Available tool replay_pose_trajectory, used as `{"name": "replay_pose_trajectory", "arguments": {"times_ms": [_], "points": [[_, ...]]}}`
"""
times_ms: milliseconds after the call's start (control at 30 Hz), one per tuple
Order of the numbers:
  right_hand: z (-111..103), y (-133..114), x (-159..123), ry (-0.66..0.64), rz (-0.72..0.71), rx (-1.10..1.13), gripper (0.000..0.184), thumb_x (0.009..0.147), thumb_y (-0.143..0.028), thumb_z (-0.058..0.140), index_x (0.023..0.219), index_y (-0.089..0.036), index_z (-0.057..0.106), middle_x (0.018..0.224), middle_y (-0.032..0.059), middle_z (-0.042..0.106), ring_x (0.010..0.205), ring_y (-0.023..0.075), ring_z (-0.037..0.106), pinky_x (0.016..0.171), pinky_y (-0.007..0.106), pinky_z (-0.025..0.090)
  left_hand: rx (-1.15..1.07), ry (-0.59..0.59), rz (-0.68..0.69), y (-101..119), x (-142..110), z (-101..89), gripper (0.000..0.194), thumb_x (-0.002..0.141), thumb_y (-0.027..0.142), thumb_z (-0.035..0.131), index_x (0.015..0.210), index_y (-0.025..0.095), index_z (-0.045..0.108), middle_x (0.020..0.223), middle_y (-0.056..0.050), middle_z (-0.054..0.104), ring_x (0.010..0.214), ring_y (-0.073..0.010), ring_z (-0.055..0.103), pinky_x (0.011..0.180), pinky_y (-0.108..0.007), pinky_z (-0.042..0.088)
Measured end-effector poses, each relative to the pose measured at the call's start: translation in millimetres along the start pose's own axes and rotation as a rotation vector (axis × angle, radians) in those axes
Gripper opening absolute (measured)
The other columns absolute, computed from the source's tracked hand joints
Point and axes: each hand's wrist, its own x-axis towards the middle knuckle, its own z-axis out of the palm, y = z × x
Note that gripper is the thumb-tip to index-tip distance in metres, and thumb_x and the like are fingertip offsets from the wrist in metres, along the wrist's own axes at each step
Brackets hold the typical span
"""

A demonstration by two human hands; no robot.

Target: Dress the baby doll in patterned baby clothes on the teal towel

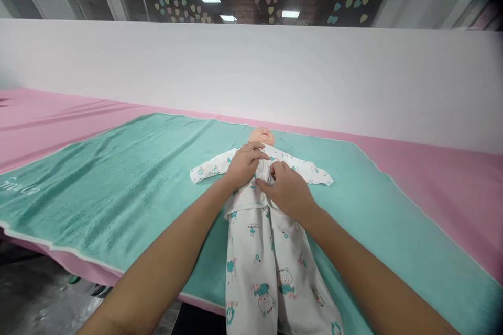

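Printed trousers [255, 256] extend over the near edge of the green blanket [129, 188]. Above them, the right hand [288, 188] pinches the front of the printed shirt [245, 199], fingers curled; the left hand [244, 165] lies on its chest, fingers extended, grip undetermined. The doll's head [262, 136] lies at the blanket's far edge, before a white wall [255, 73].

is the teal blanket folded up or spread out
Spread out: the teal blanket lies wide over the pink cover, with only shallow wrinkles.
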Motion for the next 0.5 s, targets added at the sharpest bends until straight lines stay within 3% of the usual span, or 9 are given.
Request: {"name": "replay_pose_trajectory", "arguments": {"times_ms": [133, 267, 400, 500], "points": [[-2.3, -5.6, -5.8, -0.058, 0.023, -0.16, 0.018, 0.078, -0.036, 0.049, 0.072, -0.021, 0.041, 0.066, 0.0008, 0.047, 0.053, 0.0136, 0.04, 0.047, 0.026, 0.023, 0.031, 0.061, 0.031, -0.8, -1.1, 3.1, 0.031, 0.076, 0.005, 0.037, 0.081, 0.02, 0.064, 0.11, -0.005, 0.057, 0.107, -0.0187, 0.047, 0.096, -0.034, 0.035], [-3.2, -11.3, -10.1, -0.04, 0.025, -0.226, 0.015, 0.08, -0.032, 0.047, 0.073, -0.02, 0.042, 0.07, 0.0038, 0.051, 0.056, 0.0155, 0.045, 0.048, 0.027, 0.022, 0.052, 0.1, 0.048, 9.0, -4.2, 2.4, 0.023, 0.076, 0.008, 0.039, 0.079, 0.019, 0.059, 0.089, -0.004, 0.059, 0.089, -0.0169, 0.052, 0.083, -0.029, 0.039], [-2.6, -12.9, -10.2, -0.042, 0.034, -0.227, 0.026, 0.08, -0.045, 0.049, 0.075, -0.02, 0.044, 0.073, 0.0054, 0.053, 0.059, 0.0178, 0.049, 0.047, 0.028, 0.022, -0.035, -0.089, -0.075, 24.9, -5.0, -8.1, 0.015, 0.075, 0.016, 0.045, 0.079, 0.019, 0.059, 0.071, 0.0, 0.06, 0.067, -0.0143, 0.052, 0.064, -0.025, 0.04], [1.0, -13.0, -10.1, -0.027, 0.023, -0.244, 0.021, 0.08, -0.04, 0.05, 0.076, -0.02, 0.045, 0.073, 0.0063, 0.055, 0.062, 0.0191, 0.051, 0.048, 0.028, 0.023, -0.215, -0.213, -0.158, 33.0, -4.1, -18.3, 0.013, 0.075, 0.023, 0.047, 0.071, 0.018, 0.058, 0.063, 0.001, 0.06, 0.06, -0.0128, 0.053, 0.058, -0.023, 0.04]]}}
